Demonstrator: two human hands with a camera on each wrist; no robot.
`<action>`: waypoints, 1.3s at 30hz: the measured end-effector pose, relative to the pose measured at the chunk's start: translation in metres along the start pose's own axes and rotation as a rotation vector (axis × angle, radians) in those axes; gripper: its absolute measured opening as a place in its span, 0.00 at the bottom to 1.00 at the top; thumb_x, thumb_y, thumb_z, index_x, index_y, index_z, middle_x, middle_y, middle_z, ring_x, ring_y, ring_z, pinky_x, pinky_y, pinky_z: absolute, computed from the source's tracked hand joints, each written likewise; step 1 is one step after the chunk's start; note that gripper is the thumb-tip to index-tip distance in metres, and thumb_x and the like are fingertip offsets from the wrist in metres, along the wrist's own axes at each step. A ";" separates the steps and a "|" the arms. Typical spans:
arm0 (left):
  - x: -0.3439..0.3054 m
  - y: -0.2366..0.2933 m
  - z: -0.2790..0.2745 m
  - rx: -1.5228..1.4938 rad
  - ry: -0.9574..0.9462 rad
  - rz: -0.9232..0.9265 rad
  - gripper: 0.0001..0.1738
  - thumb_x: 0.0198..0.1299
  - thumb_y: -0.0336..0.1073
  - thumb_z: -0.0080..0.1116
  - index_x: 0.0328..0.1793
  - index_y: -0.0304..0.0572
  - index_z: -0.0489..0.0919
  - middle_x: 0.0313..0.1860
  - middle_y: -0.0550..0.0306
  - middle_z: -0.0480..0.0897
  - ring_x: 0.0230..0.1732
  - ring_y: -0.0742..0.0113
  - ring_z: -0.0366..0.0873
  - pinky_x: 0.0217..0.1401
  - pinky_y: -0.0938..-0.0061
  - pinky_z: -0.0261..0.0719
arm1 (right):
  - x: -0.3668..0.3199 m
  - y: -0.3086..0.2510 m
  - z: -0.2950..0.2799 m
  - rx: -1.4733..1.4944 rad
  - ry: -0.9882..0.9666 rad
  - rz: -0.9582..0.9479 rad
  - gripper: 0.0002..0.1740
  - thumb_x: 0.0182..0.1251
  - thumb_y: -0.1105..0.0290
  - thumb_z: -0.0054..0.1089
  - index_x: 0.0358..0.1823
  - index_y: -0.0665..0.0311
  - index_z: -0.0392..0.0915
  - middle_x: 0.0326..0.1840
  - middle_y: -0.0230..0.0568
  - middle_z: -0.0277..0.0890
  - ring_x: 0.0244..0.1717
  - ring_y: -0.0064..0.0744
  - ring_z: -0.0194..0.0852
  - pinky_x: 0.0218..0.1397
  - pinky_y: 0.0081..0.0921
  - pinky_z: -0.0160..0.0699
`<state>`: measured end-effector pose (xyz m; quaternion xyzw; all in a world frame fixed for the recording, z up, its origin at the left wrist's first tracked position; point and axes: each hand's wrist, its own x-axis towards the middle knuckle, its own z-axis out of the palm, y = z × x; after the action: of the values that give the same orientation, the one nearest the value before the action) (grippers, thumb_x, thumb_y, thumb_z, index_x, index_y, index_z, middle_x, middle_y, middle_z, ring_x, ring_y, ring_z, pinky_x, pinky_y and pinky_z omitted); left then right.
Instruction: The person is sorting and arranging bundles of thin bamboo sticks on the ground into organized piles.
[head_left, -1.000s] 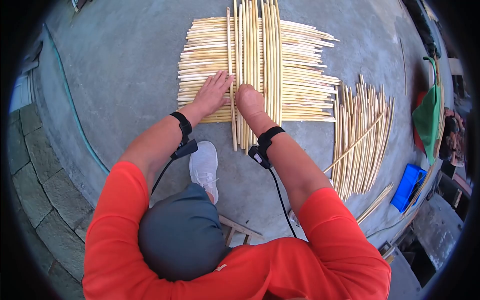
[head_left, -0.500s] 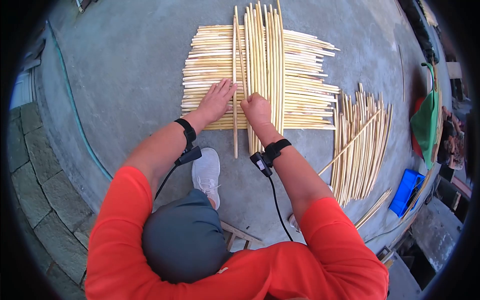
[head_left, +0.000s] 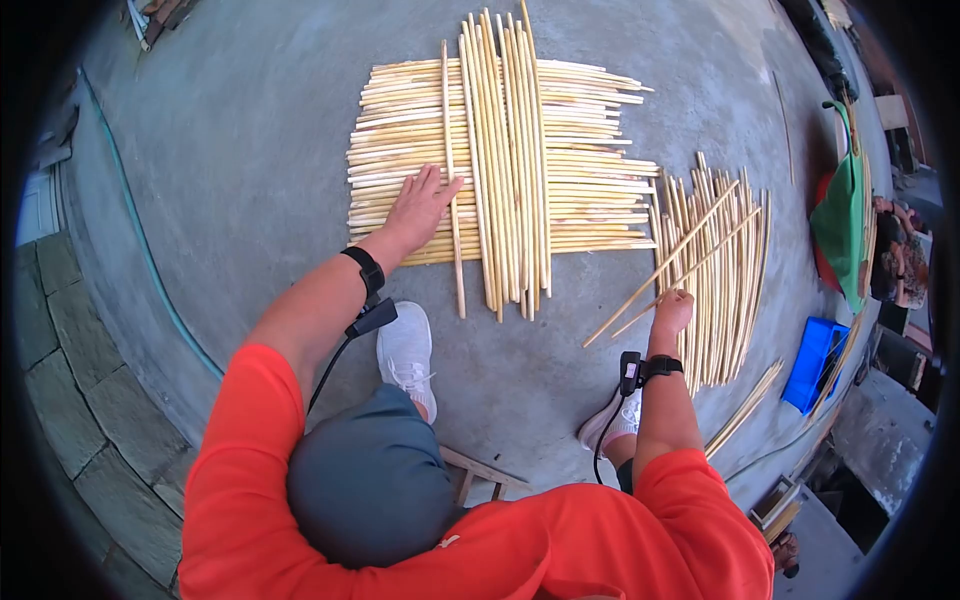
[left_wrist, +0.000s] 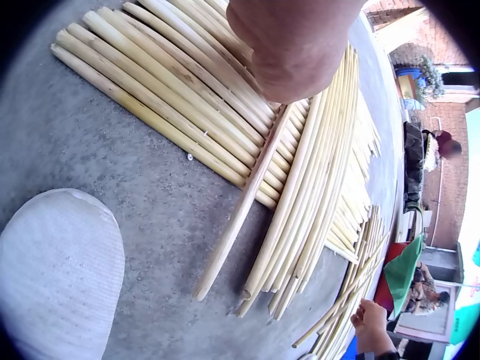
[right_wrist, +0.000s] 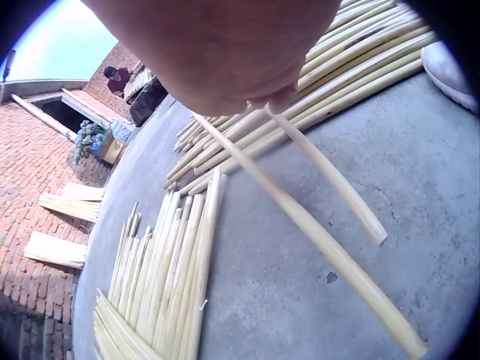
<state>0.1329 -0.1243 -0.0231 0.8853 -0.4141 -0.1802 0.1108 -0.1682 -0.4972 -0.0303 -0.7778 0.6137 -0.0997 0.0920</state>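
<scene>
Left hand (head_left: 420, 205): fingers straight and spread, pressing flat on the mat (head_left: 600, 190).
Right hand (head_left: 672, 312): fingers curled round two sticks (head_left: 640, 288).
Sticks: slanting across the pile (head_left: 745, 300), right of the mat, near ends over the concrete.

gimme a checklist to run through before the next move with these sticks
1. Right hand has a grip on the two sticks: ok.
2. Left hand flat on the mat, fingers straight: ok.
3. Lone crossing stick closed up against the packed crossing sticks: not ok, a gap shows.
4. White shoe apart from the near stick ends: ok.
5. Over-under path of the lone crossing stick through the mat: cannot tell.
</scene>
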 end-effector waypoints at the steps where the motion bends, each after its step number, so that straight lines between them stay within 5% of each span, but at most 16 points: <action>1: 0.000 0.000 0.001 0.061 -0.011 0.011 0.33 0.55 0.30 0.53 0.68 0.44 0.58 0.68 0.42 0.55 0.71 0.49 0.47 0.70 0.55 0.49 | -0.005 -0.012 -0.008 0.004 0.001 0.004 0.15 0.55 0.65 0.55 0.37 0.70 0.75 0.27 0.49 0.76 0.30 0.47 0.74 0.36 0.38 0.73; 5: 0.004 0.001 0.003 0.053 0.047 0.034 0.27 0.52 0.27 0.52 0.61 0.45 0.65 0.63 0.43 0.61 0.69 0.47 0.52 0.67 0.59 0.56 | -0.060 -0.085 -0.006 0.454 -0.142 -0.380 0.10 0.56 0.72 0.56 0.39 0.68 0.74 0.27 0.43 0.70 0.24 0.35 0.68 0.30 0.29 0.71; 6: 0.004 0.001 0.004 0.107 0.183 0.112 0.18 0.53 0.28 0.46 0.52 0.45 0.71 0.51 0.48 0.68 0.62 0.50 0.61 0.60 0.61 0.63 | -0.083 -0.108 -0.005 0.547 -0.302 -0.400 0.08 0.56 0.74 0.57 0.38 0.67 0.74 0.26 0.40 0.68 0.23 0.31 0.65 0.29 0.25 0.69; 9: 0.009 0.004 -0.007 0.144 0.067 0.119 0.15 0.52 0.30 0.46 0.47 0.45 0.73 0.44 0.52 0.70 0.54 0.55 0.65 0.54 0.64 0.67 | -0.149 -0.157 0.014 0.588 -0.597 -0.657 0.07 0.55 0.70 0.58 0.34 0.65 0.75 0.26 0.47 0.73 0.25 0.39 0.74 0.30 0.30 0.73; 13: 0.008 0.005 -0.011 0.151 0.108 0.141 0.15 0.51 0.30 0.47 0.46 0.48 0.74 0.38 0.55 0.71 0.48 0.57 0.68 0.49 0.66 0.68 | -0.214 -0.201 0.031 0.357 -0.787 -0.802 0.21 0.55 0.53 0.59 0.33 0.66 0.74 0.29 0.49 0.76 0.30 0.50 0.75 0.33 0.40 0.74; 21: -0.005 0.020 -0.002 -0.009 0.244 0.102 0.26 0.42 0.27 0.59 0.53 0.46 0.70 0.43 0.52 0.72 0.49 0.55 0.69 0.51 0.65 0.68 | -0.224 -0.205 0.046 0.242 -0.918 -0.732 0.13 0.53 0.62 0.59 0.28 0.66 0.71 0.24 0.54 0.75 0.30 0.53 0.76 0.35 0.43 0.75; 22: -0.003 0.021 0.000 -0.138 0.214 0.060 0.37 0.41 0.29 0.64 0.62 0.45 0.64 0.54 0.45 0.70 0.56 0.50 0.66 0.57 0.64 0.66 | -0.217 -0.201 0.042 0.238 -0.911 -0.722 0.13 0.53 0.62 0.59 0.28 0.66 0.71 0.24 0.54 0.75 0.30 0.53 0.76 0.35 0.43 0.75; 26: -0.005 0.042 0.004 -0.308 0.261 0.051 0.48 0.43 0.35 0.67 0.70 0.39 0.52 0.69 0.37 0.52 0.67 0.44 0.55 0.67 0.65 0.58 | -0.169 -0.177 0.017 0.415 -0.712 -0.542 0.14 0.54 0.61 0.58 0.28 0.65 0.71 0.23 0.52 0.74 0.28 0.54 0.74 0.32 0.43 0.73; 31: -0.004 0.034 0.023 -0.082 0.058 0.164 0.47 0.46 0.39 0.65 0.70 0.39 0.52 0.70 0.40 0.49 0.70 0.46 0.49 0.70 0.63 0.52 | -0.066 -0.078 0.027 0.339 -0.317 -0.300 0.14 0.56 0.61 0.60 0.29 0.66 0.72 0.18 0.47 0.73 0.22 0.49 0.73 0.27 0.38 0.71; 34: -0.005 0.035 0.020 -0.007 -0.074 0.178 0.45 0.48 0.42 0.63 0.70 0.40 0.52 0.71 0.41 0.48 0.72 0.48 0.45 0.71 0.61 0.48 | -0.023 -0.033 0.021 0.244 -0.291 -0.173 0.14 0.54 0.61 0.62 0.32 0.65 0.74 0.22 0.48 0.75 0.25 0.50 0.74 0.31 0.39 0.73; 36: -0.003 0.037 0.016 0.003 -0.103 0.165 0.44 0.50 0.43 0.62 0.70 0.40 0.52 0.71 0.42 0.48 0.72 0.49 0.43 0.72 0.60 0.46 | -0.013 -0.032 0.007 -0.115 -0.253 -0.051 0.19 0.53 0.62 0.63 0.43 0.66 0.73 0.37 0.54 0.74 0.37 0.51 0.74 0.40 0.40 0.73; 37: -0.004 0.039 0.015 -0.018 -0.103 0.149 0.44 0.50 0.43 0.61 0.70 0.40 0.51 0.71 0.42 0.47 0.73 0.49 0.42 0.72 0.59 0.46 | -0.018 -0.043 0.001 -0.103 -0.246 -0.055 0.19 0.53 0.62 0.63 0.43 0.66 0.73 0.37 0.54 0.74 0.37 0.51 0.74 0.40 0.40 0.73; 39: -0.003 0.041 0.012 -0.033 -0.095 0.135 0.44 0.51 0.43 0.61 0.70 0.40 0.51 0.71 0.42 0.47 0.73 0.49 0.42 0.72 0.58 0.46 | -0.041 -0.071 0.000 0.092 0.038 -0.422 0.28 0.52 0.63 0.63 0.53 0.66 0.67 0.51 0.56 0.65 0.49 0.54 0.67 0.48 0.41 0.72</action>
<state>0.0972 -0.1484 -0.0189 0.8439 -0.4746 -0.2210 0.1173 -0.1111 -0.4414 -0.0136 -0.8820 0.4336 -0.1594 0.0927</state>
